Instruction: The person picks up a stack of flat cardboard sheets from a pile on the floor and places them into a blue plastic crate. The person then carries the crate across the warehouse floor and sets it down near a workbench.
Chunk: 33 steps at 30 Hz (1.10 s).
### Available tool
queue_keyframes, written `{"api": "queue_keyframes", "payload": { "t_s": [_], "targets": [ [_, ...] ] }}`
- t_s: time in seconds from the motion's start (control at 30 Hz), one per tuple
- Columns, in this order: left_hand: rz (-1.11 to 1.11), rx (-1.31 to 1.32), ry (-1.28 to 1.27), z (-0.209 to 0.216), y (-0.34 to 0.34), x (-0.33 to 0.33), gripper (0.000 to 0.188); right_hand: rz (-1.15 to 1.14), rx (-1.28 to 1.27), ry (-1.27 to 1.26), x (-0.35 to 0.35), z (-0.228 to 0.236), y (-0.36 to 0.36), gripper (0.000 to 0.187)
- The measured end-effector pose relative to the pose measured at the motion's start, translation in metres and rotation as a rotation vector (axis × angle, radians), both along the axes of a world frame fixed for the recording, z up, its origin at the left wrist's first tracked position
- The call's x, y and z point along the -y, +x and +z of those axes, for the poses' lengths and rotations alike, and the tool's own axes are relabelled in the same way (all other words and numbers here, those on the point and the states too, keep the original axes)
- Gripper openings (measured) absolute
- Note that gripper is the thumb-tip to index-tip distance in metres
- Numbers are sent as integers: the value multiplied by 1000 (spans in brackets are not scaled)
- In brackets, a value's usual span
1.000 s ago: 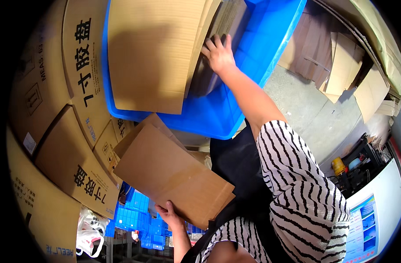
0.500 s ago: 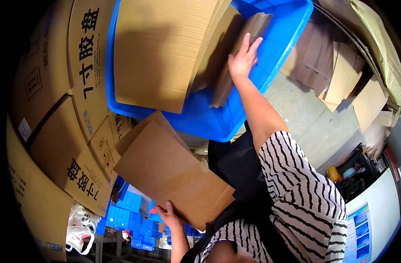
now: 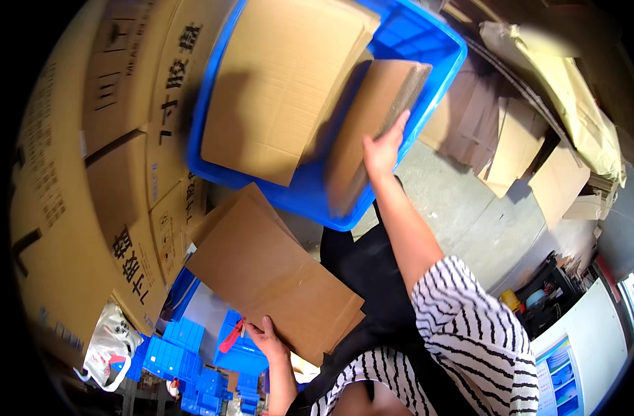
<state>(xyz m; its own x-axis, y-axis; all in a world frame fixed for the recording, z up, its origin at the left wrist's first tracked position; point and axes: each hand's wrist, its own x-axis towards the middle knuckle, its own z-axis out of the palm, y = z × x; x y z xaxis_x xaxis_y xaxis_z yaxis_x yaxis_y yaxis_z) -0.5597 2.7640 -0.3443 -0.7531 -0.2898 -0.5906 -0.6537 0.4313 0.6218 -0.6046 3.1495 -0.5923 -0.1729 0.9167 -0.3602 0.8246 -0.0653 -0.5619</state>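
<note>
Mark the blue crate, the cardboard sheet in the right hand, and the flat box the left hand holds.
blue crate (image 3: 438, 52): head view, bare right rim.
cardboard sheet (image 3: 369, 118): head view, middle of its face.
flat box (image 3: 268, 274): head view, centre of its top panel.

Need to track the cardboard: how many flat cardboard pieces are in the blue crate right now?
2 show. A large sheet lies across the blue crate, and a narrower piece stands beside it under the right hand. More may be hidden beneath them.

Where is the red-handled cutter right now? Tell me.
In the head view the red-handled cutter sits low and left of centre, right beside the left hand, under the lower edge of the flat cardboard sheets and above small blue crates.
</note>
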Motion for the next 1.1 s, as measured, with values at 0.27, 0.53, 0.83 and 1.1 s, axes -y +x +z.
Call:
{"api": "queue_keyframes", "payload": {
  "t_s": [0.27, 0.53, 0.83, 1.1],
  "targets": [
    [-21, -155, 45, 31, -10, 3, 30, -177, -653, -194, -9, 213, 34, 102],
    [41, -303, 47, 78, -7, 11, 28, -35, -984, -460, -9, 191, -26, 97],
    [40, -482, 62, 125, 18, 40, 32, 567, -451, -1007, 81, 204, 52, 71],
    [143, -664, 520, 216, 0, -22, 37, 1144, -640, -1466, 120, 353, 52, 98]
  ]
}}
